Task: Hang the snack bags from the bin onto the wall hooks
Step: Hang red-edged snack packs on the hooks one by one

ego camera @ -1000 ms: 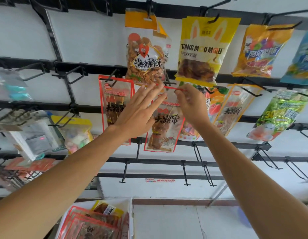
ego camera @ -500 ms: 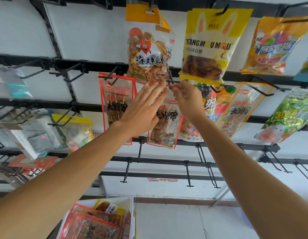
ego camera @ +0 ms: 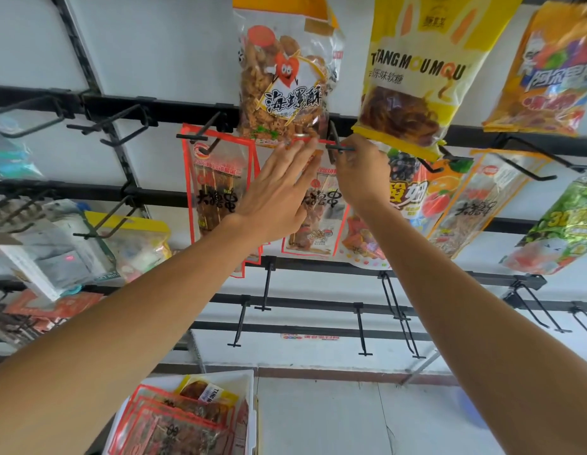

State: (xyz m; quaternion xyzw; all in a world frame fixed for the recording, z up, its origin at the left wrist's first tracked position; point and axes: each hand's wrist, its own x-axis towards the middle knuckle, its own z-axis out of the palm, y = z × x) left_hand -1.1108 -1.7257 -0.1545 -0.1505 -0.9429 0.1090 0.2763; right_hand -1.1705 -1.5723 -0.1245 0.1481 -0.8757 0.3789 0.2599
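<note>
The red-edged skewer snack bag (ego camera: 320,208) is up at the middle rail, its top edge at the tip of a black wall hook (ego camera: 338,148); whether it is threaded on I cannot tell. The right hand (ego camera: 362,174) pinches that top edge, and the left hand (ego camera: 279,195) lies flat against the bag, fingers straight. A matching bag (ego camera: 216,192) already hangs just to the left. More bags (ego camera: 173,425) wait in the white bin (ego camera: 233,379) and the lower hooks (ego camera: 267,284) are bare, so I judge much is left.
</note>
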